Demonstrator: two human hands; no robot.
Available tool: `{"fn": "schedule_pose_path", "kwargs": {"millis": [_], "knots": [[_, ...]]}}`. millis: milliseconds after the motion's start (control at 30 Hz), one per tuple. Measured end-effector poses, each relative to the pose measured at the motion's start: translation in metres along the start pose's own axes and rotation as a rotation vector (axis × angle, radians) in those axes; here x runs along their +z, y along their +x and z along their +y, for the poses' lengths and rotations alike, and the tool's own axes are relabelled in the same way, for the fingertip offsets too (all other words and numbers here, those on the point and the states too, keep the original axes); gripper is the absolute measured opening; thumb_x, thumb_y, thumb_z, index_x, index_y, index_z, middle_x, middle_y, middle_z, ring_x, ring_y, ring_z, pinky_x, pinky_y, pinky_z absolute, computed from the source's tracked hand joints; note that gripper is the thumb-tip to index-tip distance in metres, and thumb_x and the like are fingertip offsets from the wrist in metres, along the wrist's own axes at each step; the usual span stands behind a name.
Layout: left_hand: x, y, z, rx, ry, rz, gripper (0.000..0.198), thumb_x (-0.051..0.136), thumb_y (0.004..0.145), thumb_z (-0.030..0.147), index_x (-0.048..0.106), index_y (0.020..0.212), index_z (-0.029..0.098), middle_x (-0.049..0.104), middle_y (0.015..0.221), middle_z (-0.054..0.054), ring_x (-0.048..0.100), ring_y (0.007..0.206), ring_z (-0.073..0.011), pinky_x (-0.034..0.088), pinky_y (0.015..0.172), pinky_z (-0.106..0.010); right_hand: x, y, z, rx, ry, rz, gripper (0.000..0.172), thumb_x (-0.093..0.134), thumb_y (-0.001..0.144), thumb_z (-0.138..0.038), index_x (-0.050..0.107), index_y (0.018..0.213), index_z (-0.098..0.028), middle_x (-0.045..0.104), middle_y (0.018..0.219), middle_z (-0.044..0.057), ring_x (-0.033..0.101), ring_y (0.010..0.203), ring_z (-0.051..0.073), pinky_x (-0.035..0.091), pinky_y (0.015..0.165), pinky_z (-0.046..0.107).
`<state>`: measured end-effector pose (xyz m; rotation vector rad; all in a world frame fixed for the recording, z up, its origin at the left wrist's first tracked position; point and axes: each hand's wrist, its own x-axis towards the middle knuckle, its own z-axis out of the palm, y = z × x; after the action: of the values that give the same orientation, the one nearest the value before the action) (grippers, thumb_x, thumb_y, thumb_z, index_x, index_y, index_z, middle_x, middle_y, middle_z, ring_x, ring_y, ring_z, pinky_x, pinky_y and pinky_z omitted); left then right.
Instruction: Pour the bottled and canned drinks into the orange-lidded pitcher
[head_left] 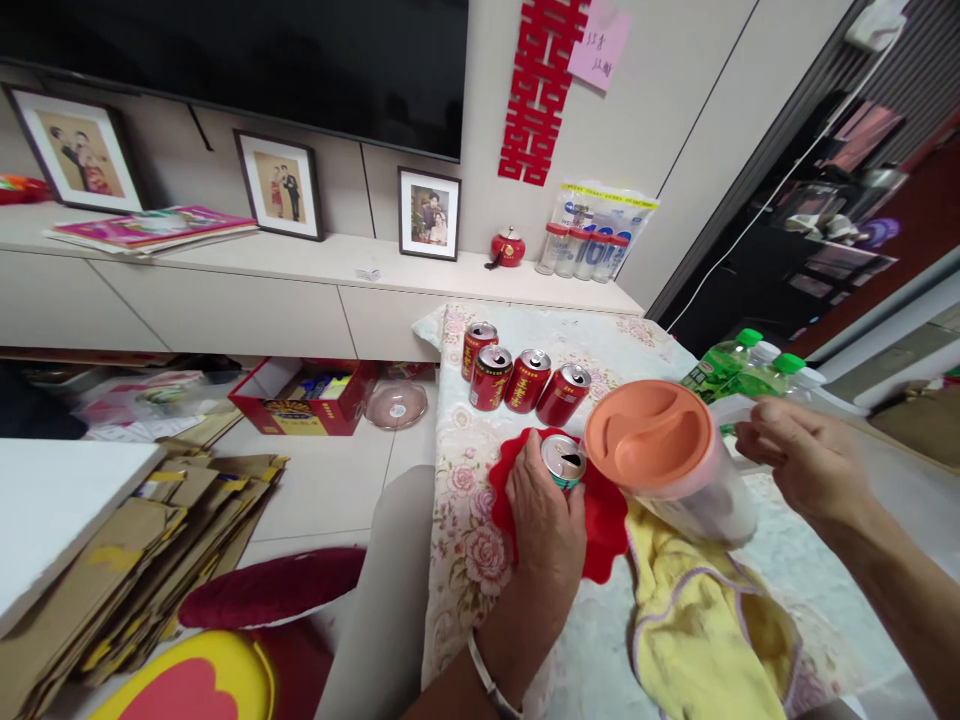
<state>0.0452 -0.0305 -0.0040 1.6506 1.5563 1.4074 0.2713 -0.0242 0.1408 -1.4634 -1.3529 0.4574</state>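
My left hand (546, 510) is wrapped round an opened drink can (564, 458) that stands on a red scalloped mat (607, 525). By its pale handle, my right hand (806, 450) grips a clear plastic pitcher (712, 500) with an orange lid (649, 435). The pitcher is tilted toward the can, its lid edge close to the can's top. Whether any liquid is flowing cannot be made out. Behind the mat stand several red drink cans (527, 382), some with opened tops. A yellow cloth (705, 620) lies crumpled below the pitcher.
Green-capped bottles (739, 365) stand at the table's right side. A flowered tablecloth (469, 500) covers the table. On the floor at left are flattened cardboard (157, 550) and a red box (304, 395). Lidded jars (581, 252) and framed photos (429, 213) line the cabinet.
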Motion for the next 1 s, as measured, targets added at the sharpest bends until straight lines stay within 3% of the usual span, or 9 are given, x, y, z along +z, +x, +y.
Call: {"fn": "schedule_pose_path", "kwargs": {"millis": [167,333,500,667,867,1000], "knots": [[-0.001,0.001,-0.001,-0.006,-0.002,-0.003,0.073,0.062,0.089,0.011,0.035,0.156,0.015,0.054,0.152,-0.023,0.054,0.142,-0.0375,0.045,0.117,-0.059,-0.002,0.005,0.005,0.037,0.272,0.171,0.062,0.083,0.068,-0.06,0.038,0.048,-0.023,0.026,0.047,-0.006,0.023,0.045,0.009,0.019,0.045,0.029],[-0.001,0.004,-0.003,0.012,-0.031,0.014,0.074,0.062,0.088,0.012,0.035,0.156,0.014,0.057,0.147,-0.023,0.056,0.138,-0.0387,0.046,0.115,-0.059,-0.009,0.01,0.013,0.079,0.425,0.293,0.053,0.085,0.062,-0.055,0.043,0.055,-0.024,0.039,0.047,-0.004,0.023,0.041,0.007,0.011,0.041,0.028],[0.0,0.004,-0.003,0.01,-0.035,0.035,0.073,0.062,0.089,0.014,0.036,0.157,0.015,0.059,0.144,-0.023,0.059,0.135,-0.0394,0.049,0.111,-0.06,-0.009,0.015,0.042,0.103,0.533,0.343,0.053,0.077,0.07,-0.065,0.048,0.056,-0.023,0.043,0.054,-0.004,0.024,0.04,0.006,0.014,0.037,0.027],[0.0,0.004,-0.004,0.019,-0.038,0.038,0.073,0.061,0.089,0.013,0.035,0.158,0.016,0.057,0.148,-0.024,0.057,0.138,-0.0397,0.048,0.112,-0.062,0.002,0.018,0.073,0.099,0.625,0.373,0.059,0.079,0.066,-0.07,0.048,0.054,-0.022,0.037,0.05,-0.007,0.027,0.039,0.004,0.02,0.035,0.021],[0.001,0.004,-0.006,0.009,-0.054,0.032,0.071,0.06,0.089,0.014,0.037,0.156,0.014,0.058,0.147,-0.025,0.058,0.136,-0.04,0.049,0.112,-0.063,0.009,0.016,0.095,0.08,0.701,0.428,0.057,0.078,0.069,-0.066,0.049,0.053,-0.02,0.035,0.045,-0.008,0.027,0.036,0.003,0.021,0.033,0.018],[0.002,0.005,-0.008,0.009,-0.063,0.044,0.072,0.062,0.088,0.017,0.037,0.156,0.015,0.06,0.145,-0.023,0.06,0.134,-0.039,0.051,0.11,-0.061,0.006,0.013,0.103,0.07,0.732,0.469,0.055,0.08,0.067,-0.062,0.047,0.055,-0.02,0.041,0.049,-0.008,0.029,0.036,0.002,0.023,0.033,0.018]]}}
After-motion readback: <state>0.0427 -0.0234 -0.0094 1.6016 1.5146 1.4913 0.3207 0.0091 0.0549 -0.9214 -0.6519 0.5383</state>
